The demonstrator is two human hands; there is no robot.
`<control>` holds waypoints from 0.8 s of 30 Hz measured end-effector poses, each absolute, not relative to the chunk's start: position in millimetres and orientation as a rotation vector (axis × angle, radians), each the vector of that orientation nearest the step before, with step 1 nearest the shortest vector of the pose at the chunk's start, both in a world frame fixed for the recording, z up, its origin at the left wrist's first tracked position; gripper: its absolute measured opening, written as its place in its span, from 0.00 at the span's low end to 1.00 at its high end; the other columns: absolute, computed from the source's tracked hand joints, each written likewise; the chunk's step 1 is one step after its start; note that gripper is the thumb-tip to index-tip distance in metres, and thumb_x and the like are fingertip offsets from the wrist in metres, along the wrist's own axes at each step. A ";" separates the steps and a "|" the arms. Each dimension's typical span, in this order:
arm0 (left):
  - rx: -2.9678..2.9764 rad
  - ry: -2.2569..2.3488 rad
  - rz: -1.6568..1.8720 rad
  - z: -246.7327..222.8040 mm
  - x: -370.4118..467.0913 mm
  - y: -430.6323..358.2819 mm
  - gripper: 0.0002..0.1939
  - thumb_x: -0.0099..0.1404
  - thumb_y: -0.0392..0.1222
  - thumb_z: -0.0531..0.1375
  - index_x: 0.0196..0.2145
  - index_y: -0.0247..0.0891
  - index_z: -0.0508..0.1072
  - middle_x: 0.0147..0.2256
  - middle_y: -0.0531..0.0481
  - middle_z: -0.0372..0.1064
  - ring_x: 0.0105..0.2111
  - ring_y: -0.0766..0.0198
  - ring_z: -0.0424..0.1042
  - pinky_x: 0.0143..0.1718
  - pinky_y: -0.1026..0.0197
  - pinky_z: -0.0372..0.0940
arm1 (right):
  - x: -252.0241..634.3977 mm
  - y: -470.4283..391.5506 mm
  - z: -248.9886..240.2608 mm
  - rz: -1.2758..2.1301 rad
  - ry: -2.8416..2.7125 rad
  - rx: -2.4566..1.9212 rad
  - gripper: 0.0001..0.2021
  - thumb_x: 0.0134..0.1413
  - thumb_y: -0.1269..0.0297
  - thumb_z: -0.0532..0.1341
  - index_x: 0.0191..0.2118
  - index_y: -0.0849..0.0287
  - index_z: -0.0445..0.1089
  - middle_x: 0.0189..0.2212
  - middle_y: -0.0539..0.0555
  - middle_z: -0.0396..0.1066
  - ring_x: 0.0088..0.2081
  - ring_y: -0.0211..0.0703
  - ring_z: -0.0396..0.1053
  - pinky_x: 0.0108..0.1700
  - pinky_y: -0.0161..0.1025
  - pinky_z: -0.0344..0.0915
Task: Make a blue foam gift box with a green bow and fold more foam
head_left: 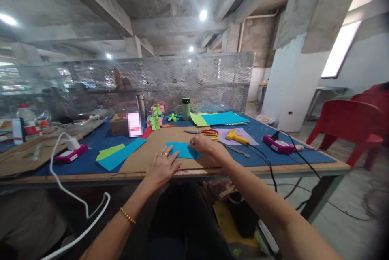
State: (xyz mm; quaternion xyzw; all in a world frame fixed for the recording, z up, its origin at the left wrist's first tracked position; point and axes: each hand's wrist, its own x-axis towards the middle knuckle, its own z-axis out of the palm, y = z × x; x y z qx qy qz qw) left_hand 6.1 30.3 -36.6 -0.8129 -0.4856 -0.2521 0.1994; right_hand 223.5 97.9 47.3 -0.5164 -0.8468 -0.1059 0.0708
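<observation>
A small blue sheet of paper (185,151) lies on the brown cardboard (136,163) in front of me. My left hand (161,165) rests flat over its left side, fingers spread, rings on two of them. At its right part, my right hand (201,143) is closed, fingertips pinched together down at the paper. What is between those fingertips is too small to make out. Just beyond the right hand lie red-and-yellow-handled scissors (209,133). To the right are a metal tool with a long blade (235,149) and a yellow glue gun (237,137) on a lilac sheet (223,133).
Blue and green paper strips (121,155) lie at left. Behind stand a green flask (186,110), a steel bottle (141,106), green paper bows (155,121) and stacked coloured sheets (225,118). Purple power strips (278,145) with trailing cables flank the work. A mesh partition (200,82) closes the back.
</observation>
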 end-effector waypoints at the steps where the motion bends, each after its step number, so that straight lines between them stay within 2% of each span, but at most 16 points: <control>1: -2.281 -1.345 -0.692 -37.4 5.8 31.2 0.22 0.73 0.54 0.50 0.59 0.48 0.71 0.64 0.43 0.61 0.64 0.48 0.58 0.61 0.43 0.57 | 220.0 100.4 43.1 -0.330 -2.533 -1.563 0.17 0.63 0.57 0.58 0.42 0.64 0.79 0.41 0.66 0.78 0.43 0.52 0.75 0.42 0.38 0.64; 3: -2.319 -1.322 -0.664 -37.0 6.4 32.3 0.21 0.74 0.53 0.49 0.59 0.52 0.71 0.65 0.48 0.61 0.66 0.48 0.56 0.64 0.39 0.51 | 217.2 102.1 33.2 -0.353 -2.492 -1.571 0.19 0.60 0.54 0.60 0.42 0.65 0.79 0.42 0.68 0.78 0.46 0.57 0.74 0.45 0.42 0.64; 5: -2.366 -1.283 -0.646 -33.5 8.4 32.2 0.20 0.75 0.51 0.48 0.58 0.50 0.71 0.63 0.49 0.64 0.67 0.48 0.55 0.66 0.35 0.44 | 220.0 104.3 25.7 -0.244 -2.420 -1.557 0.16 0.55 0.55 0.63 0.40 0.64 0.79 0.41 0.68 0.78 0.47 0.58 0.74 0.47 0.43 0.64; 9: -2.413 -1.161 -0.641 -22.6 13.1 29.4 0.19 0.75 0.48 0.49 0.54 0.43 0.74 0.55 0.43 0.73 0.66 0.48 0.57 0.67 0.33 0.37 | 233.8 122.5 24.3 0.163 -2.374 -1.497 0.08 0.44 0.62 0.69 0.31 0.60 0.79 0.29 0.57 0.78 0.33 0.48 0.74 0.35 0.38 0.64; 11: -2.392 -1.133 -0.666 -18.1 14.4 27.1 0.19 0.75 0.47 0.49 0.51 0.41 0.75 0.49 0.41 0.76 0.64 0.48 0.60 0.67 0.33 0.38 | 239.5 134.2 26.1 0.288 -2.398 -1.432 0.07 0.41 0.62 0.71 0.28 0.59 0.78 0.24 0.52 0.76 0.27 0.42 0.70 0.29 0.35 0.61; 14: -2.338 -1.153 -0.693 -13.0 14.8 23.4 0.19 0.73 0.50 0.51 0.48 0.37 0.76 0.43 0.37 0.76 0.60 0.44 0.63 0.66 0.32 0.41 | 243.4 145.0 27.0 0.535 -2.319 -1.254 0.09 0.40 0.60 0.70 0.24 0.60 0.74 0.19 0.48 0.69 0.24 0.37 0.64 0.27 0.34 0.56; 16: -2.303 -1.174 -0.677 -10.0 14.7 21.7 0.20 0.71 0.53 0.55 0.48 0.35 0.75 0.43 0.35 0.75 0.59 0.42 0.64 0.65 0.32 0.42 | 243.6 146.2 28.0 0.625 -2.242 -1.154 0.11 0.39 0.59 0.69 0.23 0.60 0.71 0.19 0.46 0.66 0.24 0.36 0.61 0.27 0.34 0.55; 19: -2.252 -1.212 -0.644 -5.9 14.7 21.6 0.20 0.67 0.54 0.59 0.47 0.35 0.75 0.46 0.34 0.73 0.56 0.41 0.65 0.64 0.33 0.46 | 242.3 143.1 32.7 0.566 -2.195 -1.137 0.11 0.42 0.58 0.66 0.24 0.60 0.69 0.20 0.45 0.64 0.26 0.36 0.60 0.28 0.34 0.53; 24: -2.191 -1.258 -0.620 -0.8 14.8 26.7 0.14 0.66 0.47 0.61 0.44 0.34 0.75 0.53 0.31 0.68 0.54 0.41 0.66 0.59 0.37 0.52 | 240.9 142.1 40.6 0.400 -2.203 -1.164 0.10 0.46 0.59 0.64 0.25 0.60 0.68 0.20 0.45 0.62 0.26 0.35 0.59 0.28 0.33 0.52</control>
